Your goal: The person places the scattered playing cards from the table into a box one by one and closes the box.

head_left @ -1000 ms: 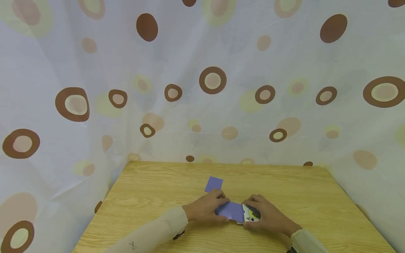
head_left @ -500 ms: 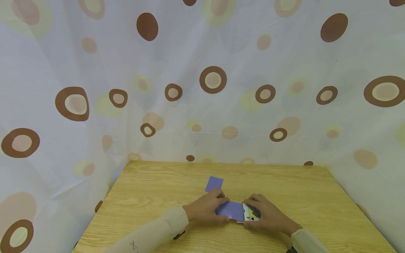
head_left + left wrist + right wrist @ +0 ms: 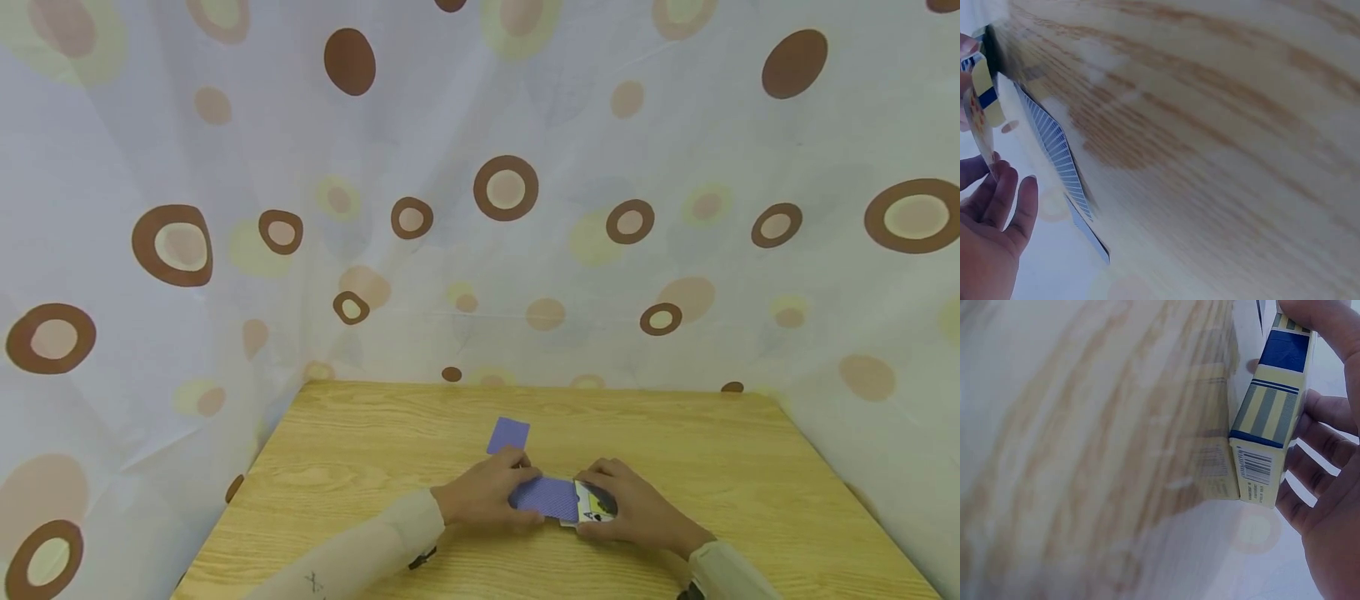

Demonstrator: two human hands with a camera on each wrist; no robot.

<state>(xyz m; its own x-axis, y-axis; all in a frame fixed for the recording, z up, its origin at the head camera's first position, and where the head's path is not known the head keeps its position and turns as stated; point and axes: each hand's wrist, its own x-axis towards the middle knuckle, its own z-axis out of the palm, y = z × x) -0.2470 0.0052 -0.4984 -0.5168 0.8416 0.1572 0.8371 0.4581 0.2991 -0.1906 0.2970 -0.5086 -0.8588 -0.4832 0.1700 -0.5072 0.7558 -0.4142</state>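
Note:
My left hand (image 3: 483, 496) pinches blue-backed playing cards (image 3: 547, 498) between its thumb and fingers. Their right end meets the card box (image 3: 595, 505), which shows a printed ace on its white and yellow face. In the right wrist view the box (image 3: 1272, 400) is cream with blue bands, stripes and a barcode on its end. My right hand (image 3: 637, 512) grips the box with the thumb on one edge and fingers on the other. Seen from the left wrist, a card face (image 3: 980, 128) with red marks shows above the left fingers.
One blue-backed card (image 3: 508, 436) lies on the wooden table (image 3: 390, 433) just beyond the left hand. The left wrist view shows patterned cards (image 3: 1057, 150) along the tabletop. A white curtain (image 3: 420, 125) with brown dots surrounds the table's back and sides.

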